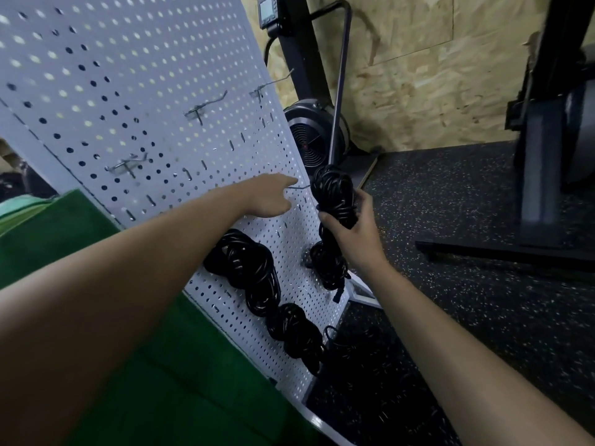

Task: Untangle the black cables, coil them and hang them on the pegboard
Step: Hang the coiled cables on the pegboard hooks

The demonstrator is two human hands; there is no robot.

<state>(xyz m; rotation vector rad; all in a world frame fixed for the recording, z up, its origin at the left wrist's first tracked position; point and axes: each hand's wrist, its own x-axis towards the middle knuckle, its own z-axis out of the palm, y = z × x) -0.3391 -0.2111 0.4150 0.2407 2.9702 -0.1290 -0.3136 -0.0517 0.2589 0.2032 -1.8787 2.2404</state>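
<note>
My right hand (352,228) grips a coiled black cable (335,193) around its middle and holds it upright at the right edge of the white pegboard (145,75). The top loop of that coil sits beside a small metal hook (299,187). My left hand (272,196) reaches to that hook with thumb and forefinger at its base. Three other black coils hang lower on the board: a large one (244,268), a second one (296,333) below it, and a third (328,265) under my right hand.
Empty metal hooks (203,107) stick out higher on the board. A loose black cable (354,346) lies on the speckled rubber floor at the board's foot. A fan machine (314,136) and a dark frame (541,156) stand behind. A green cloth (161,381) lies on the left.
</note>
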